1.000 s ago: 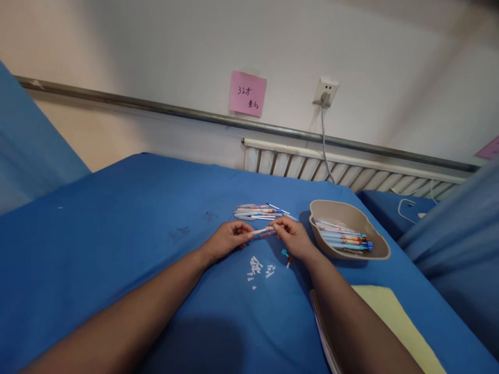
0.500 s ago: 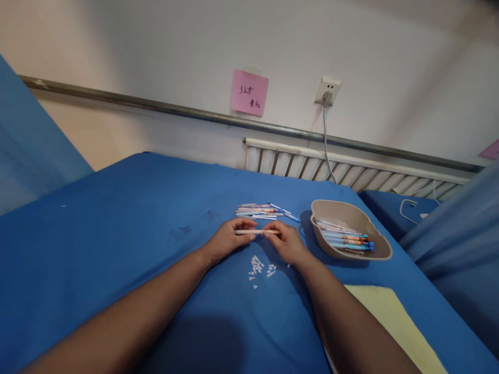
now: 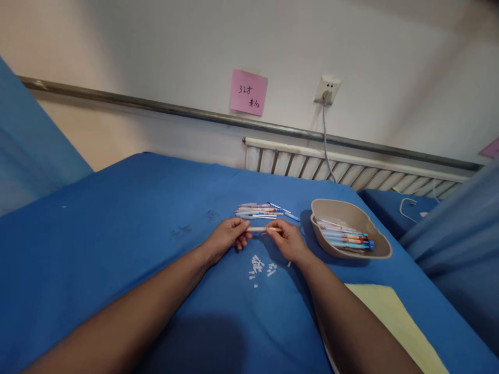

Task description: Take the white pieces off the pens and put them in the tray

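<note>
Between my two hands lies a light-coloured pen barrel (image 3: 257,229), held level just above the blue cloth. The fingers of my left hand (image 3: 230,234) are closed around its left end, hiding the tip. My right hand (image 3: 287,239) pinches the other end between thumb and fingers. Just beyond my hands is a loose pile of pens and pen parts (image 3: 257,210). Small white pieces (image 3: 257,264) are scattered on the cloth on the near side of my hands.
A beige bin (image 3: 351,203) with several pens (image 3: 346,239) in it stands to the right. Nearer, a yellow sheet (image 3: 385,311) lies partly under my right forearm. Behind the blue-covered surface (image 3: 136,208) are a radiator (image 3: 288,162), a metal rail (image 3: 175,108) and a plugged-in cord (image 3: 325,140).
My left hand has shifted from along the barrel to its left end, its fingers now curled under. The right hand keeps its pinch, nearly in place.
</note>
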Demonstrator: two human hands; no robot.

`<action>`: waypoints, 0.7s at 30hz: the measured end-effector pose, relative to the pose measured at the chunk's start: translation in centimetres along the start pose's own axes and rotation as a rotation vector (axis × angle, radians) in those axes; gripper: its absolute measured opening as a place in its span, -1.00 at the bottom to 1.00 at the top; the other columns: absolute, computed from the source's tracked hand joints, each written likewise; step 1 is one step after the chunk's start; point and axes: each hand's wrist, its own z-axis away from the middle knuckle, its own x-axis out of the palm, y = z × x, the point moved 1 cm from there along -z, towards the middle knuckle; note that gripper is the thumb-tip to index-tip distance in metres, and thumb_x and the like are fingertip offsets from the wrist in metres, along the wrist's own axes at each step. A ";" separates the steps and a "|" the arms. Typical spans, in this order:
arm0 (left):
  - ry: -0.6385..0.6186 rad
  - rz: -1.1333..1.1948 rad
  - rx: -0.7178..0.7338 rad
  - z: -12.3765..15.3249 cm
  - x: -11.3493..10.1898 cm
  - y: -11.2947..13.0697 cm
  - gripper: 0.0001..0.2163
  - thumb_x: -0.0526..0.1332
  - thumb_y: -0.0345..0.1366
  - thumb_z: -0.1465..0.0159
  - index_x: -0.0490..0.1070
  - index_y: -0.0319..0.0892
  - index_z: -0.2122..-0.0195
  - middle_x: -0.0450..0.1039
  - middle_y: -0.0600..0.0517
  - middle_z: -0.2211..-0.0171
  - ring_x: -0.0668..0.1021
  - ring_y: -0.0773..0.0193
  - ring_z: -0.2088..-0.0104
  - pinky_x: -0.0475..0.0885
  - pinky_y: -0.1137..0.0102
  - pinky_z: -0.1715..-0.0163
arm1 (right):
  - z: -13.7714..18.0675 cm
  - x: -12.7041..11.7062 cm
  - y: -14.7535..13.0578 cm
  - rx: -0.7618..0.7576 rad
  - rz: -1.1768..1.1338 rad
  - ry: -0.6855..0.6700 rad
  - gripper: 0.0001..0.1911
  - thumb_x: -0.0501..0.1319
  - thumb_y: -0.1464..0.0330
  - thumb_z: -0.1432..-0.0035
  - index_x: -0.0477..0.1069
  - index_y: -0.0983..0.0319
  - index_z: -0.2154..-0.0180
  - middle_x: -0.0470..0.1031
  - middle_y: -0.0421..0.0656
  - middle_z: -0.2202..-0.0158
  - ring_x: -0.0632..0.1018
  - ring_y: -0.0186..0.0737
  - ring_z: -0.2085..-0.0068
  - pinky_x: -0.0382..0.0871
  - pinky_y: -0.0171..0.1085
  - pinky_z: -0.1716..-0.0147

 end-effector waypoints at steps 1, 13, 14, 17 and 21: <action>0.005 -0.008 0.027 0.0 0.0 0.0 -0.70 0.32 -0.11 -0.03 0.35 -0.25 0.40 0.43 0.06 0.50 0.39 0.47 0.61 0.28 0.54 0.61 | 0.0 0.0 0.0 -0.004 0.010 0.002 -0.85 0.11 0.30 -0.15 0.42 0.19 0.33 0.50 -0.21 0.40 0.44 -0.29 0.40 0.24 -0.35 0.40; -0.026 -0.052 0.056 -0.3 -0.3 -0.2 -0.74 0.38 -0.25 0.07 0.36 -0.24 0.43 0.40 0.11 0.52 0.38 0.46 0.60 0.25 0.54 0.60 | 0.1 -0.1 -0.4 0.003 0.003 0.013 -0.86 0.13 0.29 -0.10 0.42 0.19 0.34 0.47 -0.22 0.42 0.39 -0.31 0.44 0.23 -0.34 0.43; -0.030 -0.048 0.062 -0.3 -0.4 -0.3 -0.74 0.39 -0.29 0.10 0.36 -0.24 0.43 0.40 0.12 0.51 0.38 0.46 0.59 0.24 0.54 0.59 | 0.0 0.0 -0.5 0.017 -0.018 0.026 -0.86 0.15 0.28 -0.08 0.41 0.19 0.35 0.45 -0.23 0.45 0.38 -0.32 0.46 0.22 -0.35 0.45; -0.094 -0.021 0.038 -0.2 -0.6 -0.3 -0.75 0.39 -0.31 0.10 0.36 -0.24 0.44 0.44 0.09 0.49 0.43 0.42 0.55 0.29 0.52 0.53 | -0.1 0.2 -0.8 0.069 -0.166 0.070 -0.83 0.21 0.25 0.00 0.38 0.20 0.36 0.37 -0.26 0.53 0.34 -0.34 0.52 0.20 -0.36 0.52; -0.203 -0.014 0.007 0.2 -0.6 0.0 -0.76 0.37 -0.25 0.02 0.35 -0.24 0.44 0.49 0.02 0.46 0.49 0.37 0.48 0.37 0.45 0.39 | -0.2 0.5 -1.2 0.080 -0.358 0.053 -0.79 0.25 0.23 0.05 0.34 0.21 0.39 0.28 -0.30 0.58 0.28 -0.39 0.57 0.16 -0.38 0.58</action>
